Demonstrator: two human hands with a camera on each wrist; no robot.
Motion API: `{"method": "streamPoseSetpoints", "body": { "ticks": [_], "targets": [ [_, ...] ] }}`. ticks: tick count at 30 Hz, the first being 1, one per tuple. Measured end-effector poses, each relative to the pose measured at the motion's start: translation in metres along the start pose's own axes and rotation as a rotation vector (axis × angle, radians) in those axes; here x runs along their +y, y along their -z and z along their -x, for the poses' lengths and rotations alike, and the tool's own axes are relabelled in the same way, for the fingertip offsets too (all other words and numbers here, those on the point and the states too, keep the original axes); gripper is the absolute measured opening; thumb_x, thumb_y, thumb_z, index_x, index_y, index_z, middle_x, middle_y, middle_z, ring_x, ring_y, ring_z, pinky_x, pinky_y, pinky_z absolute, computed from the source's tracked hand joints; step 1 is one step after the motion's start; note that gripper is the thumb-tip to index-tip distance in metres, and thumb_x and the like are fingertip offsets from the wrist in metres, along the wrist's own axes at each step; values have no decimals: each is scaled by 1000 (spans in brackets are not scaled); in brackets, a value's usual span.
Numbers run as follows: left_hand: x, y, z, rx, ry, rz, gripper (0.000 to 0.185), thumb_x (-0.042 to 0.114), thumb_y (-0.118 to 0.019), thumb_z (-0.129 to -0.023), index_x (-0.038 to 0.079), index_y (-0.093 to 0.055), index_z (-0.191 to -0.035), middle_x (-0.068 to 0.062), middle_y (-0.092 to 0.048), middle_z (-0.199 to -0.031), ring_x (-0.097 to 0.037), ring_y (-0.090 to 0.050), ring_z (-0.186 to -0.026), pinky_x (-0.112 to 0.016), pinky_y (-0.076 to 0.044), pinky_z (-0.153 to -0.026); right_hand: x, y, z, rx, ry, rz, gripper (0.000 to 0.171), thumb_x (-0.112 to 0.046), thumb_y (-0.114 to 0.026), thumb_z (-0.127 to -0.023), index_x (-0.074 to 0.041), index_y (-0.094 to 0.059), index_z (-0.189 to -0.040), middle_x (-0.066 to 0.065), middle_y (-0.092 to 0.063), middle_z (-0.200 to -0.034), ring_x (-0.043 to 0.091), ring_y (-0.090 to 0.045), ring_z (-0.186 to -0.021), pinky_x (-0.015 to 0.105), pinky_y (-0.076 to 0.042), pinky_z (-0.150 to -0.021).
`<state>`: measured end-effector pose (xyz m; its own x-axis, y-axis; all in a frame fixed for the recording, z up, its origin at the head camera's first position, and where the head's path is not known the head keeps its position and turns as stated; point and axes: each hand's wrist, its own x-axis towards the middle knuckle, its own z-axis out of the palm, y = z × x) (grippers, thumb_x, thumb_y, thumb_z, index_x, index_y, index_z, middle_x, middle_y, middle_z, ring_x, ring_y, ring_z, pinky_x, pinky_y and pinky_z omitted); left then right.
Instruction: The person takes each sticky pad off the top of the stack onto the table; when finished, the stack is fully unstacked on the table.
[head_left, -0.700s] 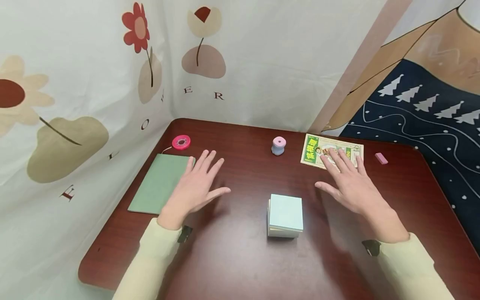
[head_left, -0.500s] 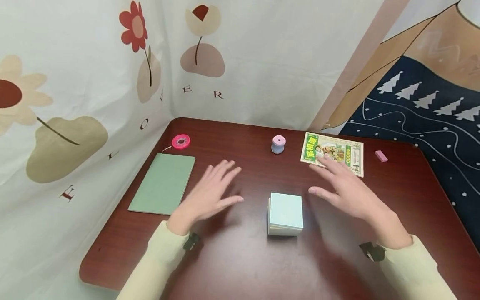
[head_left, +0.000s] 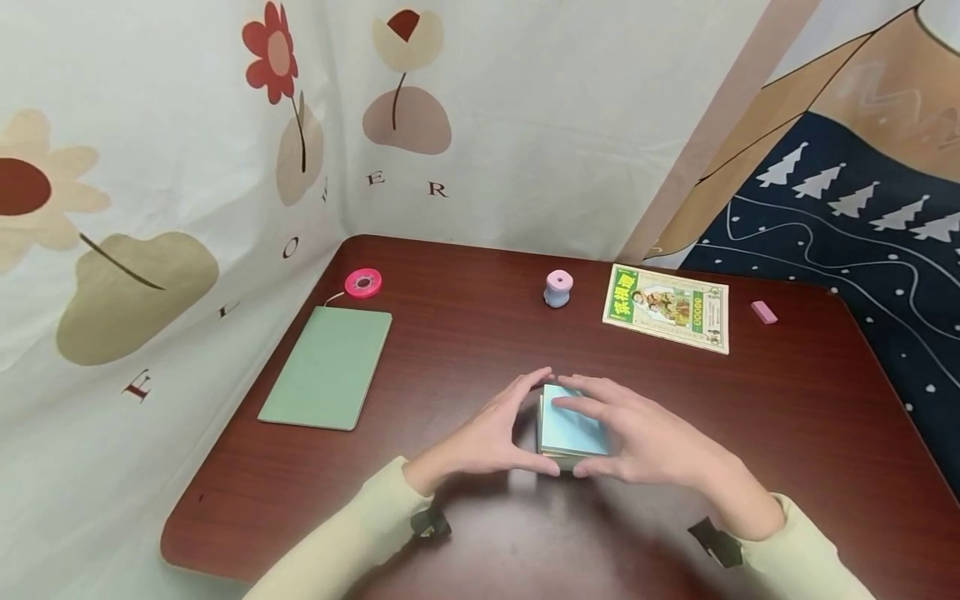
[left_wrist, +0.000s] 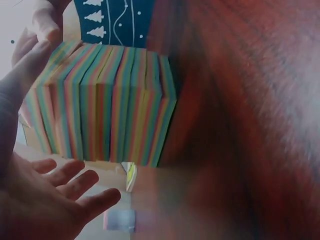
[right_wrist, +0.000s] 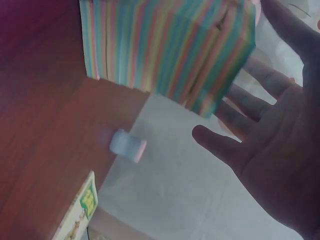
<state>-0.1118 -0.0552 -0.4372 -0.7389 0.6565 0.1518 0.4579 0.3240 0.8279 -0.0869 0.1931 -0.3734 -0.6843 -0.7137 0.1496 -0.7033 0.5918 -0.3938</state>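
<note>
A squarish stack of sticky notes stands on the table, its top sheet pale blue. Striped pink, yellow, green and blue edges of the stack show in the left wrist view and the right wrist view. My left hand arches along its left side, thumb toward the near edge, with a gap between palm and notes. On the other side, my right hand reaches over the stack's right edge, two fingers above the top sheet. Both hands have extended fingers; whether any fingertip touches the stack I cannot tell.
A green notebook lies at the left, below a pink round tape measure. Toward the back stand a pink-and-blue spool-shaped object, a printed booklet and a pink eraser-like block. Fabric hangings border the table.
Both hands have moved inward and nearer to me, from well apart to either side of the sticky-note stack. The stack and the other objects stay where they were.
</note>
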Motion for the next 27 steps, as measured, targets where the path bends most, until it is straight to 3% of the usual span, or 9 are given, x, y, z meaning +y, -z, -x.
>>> {"method": "streamPoseSetpoints", "body": {
  "ticks": [6, 18, 23, 27],
  "targets": [
    [-1, -11, -2, 52, 23, 17, 96, 44, -88, -69, 27, -32, -146, 9, -44, -141, -12, -46, -127, -38, -42, -103, -1, -5, -2, 28, -10, 18, 66, -37, -85, -75, -20, -59, -134, 3, -46, -146, 18, -48, -124, 35, -50, -88],
    [-3, -19, 0, 51, 59, 167, 82, 33, -86, -75, 27, -36, -139, 6, -47, -137, -19, -54, -122, -32, -43, -102, -2, -2, -6, 40, -4, 16, 60, -35, -85, -74, -23, -62, -128, -1, -51, -136, 13, -51, -114, 32, -50, -82],
    [-4, -19, 1, 49, 93, 192, 84, 32, -86, -75, 25, -35, -141, 2, -48, -137, -21, -55, -121, -34, -43, -102, 5, 9, -2, 57, -51, -16, 60, -35, -83, -76, -27, -59, -130, -5, -49, -138, 12, -51, -114, 34, -50, -84],
    [-4, -19, 0, 49, 101, 214, 84, 31, -87, -75, 22, -36, -141, 0, -50, -135, -21, -55, -121, -35, -43, -102, 27, 22, -1, 98, -136, -97, 63, -32, -84, -77, -22, -58, -133, -1, -50, -139, 18, -51, -118, 43, -48, -91]
  ]
}}
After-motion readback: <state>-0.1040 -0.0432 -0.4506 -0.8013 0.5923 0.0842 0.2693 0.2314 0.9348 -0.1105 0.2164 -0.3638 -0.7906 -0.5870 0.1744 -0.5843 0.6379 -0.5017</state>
